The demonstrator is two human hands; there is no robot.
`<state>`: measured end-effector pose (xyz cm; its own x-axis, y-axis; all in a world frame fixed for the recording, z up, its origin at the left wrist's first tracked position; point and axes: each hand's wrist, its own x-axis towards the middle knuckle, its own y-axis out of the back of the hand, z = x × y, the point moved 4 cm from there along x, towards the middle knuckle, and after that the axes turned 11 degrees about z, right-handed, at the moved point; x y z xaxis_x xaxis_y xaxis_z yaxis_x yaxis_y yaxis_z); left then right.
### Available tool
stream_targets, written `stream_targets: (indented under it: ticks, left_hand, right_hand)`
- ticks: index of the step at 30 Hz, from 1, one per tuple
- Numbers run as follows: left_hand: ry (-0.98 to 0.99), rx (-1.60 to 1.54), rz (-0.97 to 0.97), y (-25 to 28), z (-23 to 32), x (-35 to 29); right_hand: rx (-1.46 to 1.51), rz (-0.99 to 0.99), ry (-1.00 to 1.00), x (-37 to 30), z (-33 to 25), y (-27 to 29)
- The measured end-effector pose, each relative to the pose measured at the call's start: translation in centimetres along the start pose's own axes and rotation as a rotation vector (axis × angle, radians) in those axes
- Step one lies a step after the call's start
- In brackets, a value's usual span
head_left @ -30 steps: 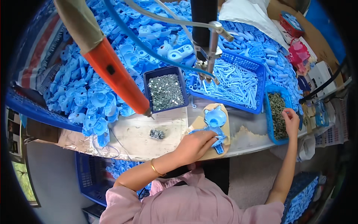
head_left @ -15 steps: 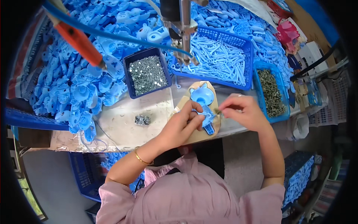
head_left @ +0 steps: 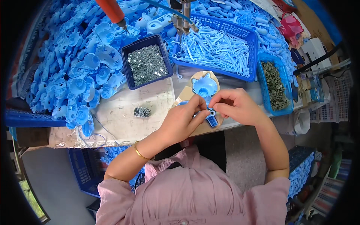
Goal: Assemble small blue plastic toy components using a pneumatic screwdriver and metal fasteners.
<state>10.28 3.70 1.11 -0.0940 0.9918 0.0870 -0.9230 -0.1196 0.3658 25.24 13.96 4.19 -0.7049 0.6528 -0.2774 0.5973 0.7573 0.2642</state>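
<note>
A light-blue plastic shell with a round bowl-shaped head and two ear-like points lies on a tan holder at the bench's front edge. Over its lower half, my left hand is closed, thumb and forefinger pinched near the shell's middle. My right hand comes in from the other side with its fingertips pinched just beside the left ones. Whatever small piece sits between the fingertips of either hand is too small or hidden to make out. A small ring shape shows on the shell just below the fingertips.
A dark bin of small metal pieces, a blue basket of light-blue plastic sticks and a blue tray of brass-coloured pieces stand behind. Blue shells heap at left. A red-handled tool and metal machine head hang above.
My right hand has moved left to the shell, its fingertips now meeting my left hand's. My left fingers have shifted slightly up and right. The whole view has shifted a little.
</note>
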Motion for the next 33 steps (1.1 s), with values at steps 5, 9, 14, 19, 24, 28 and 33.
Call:
stream_targets:
  ticks: [5, 9, 14, 19, 24, 28, 33]
  left_hand:
    - [-0.018, 0.037, 0.010, 0.2, 0.0, -0.3]
    - [0.056, -0.054, -0.079, 0.4, 0.1, -0.2]
    - [-0.200, 0.194, 0.116, 1.5, -0.8, -0.7]
    - [-0.288, 0.446, 0.282, 2.8, -1.9, -1.2]
    - [-0.245, 0.479, 0.310, 2.4, -2.6, -1.3]
    - [-0.254, 0.481, 0.329, 2.3, -2.7, -1.2]
    - [-0.230, 0.467, 0.333, 2.0, -2.7, -1.1]
  right_hand:
    - [-0.072, -0.139, -0.024, -0.1, -0.2, 0.2]
    - [-0.005, -0.145, 0.156, 0.1, 0.3, -0.7]
    - [-0.124, 0.088, 0.307, 0.0, 0.5, -1.4]
    - [-0.073, 0.137, 0.050, 1.3, 3.2, -0.5]
    - [-0.084, 0.102, 0.014, 2.5, 4.6, -1.0]
    - [-0.075, 0.039, -0.033, 2.9, 4.6, -0.7]
    - [-0.185, 0.069, -0.020, 3.1, 3.7, -1.0]
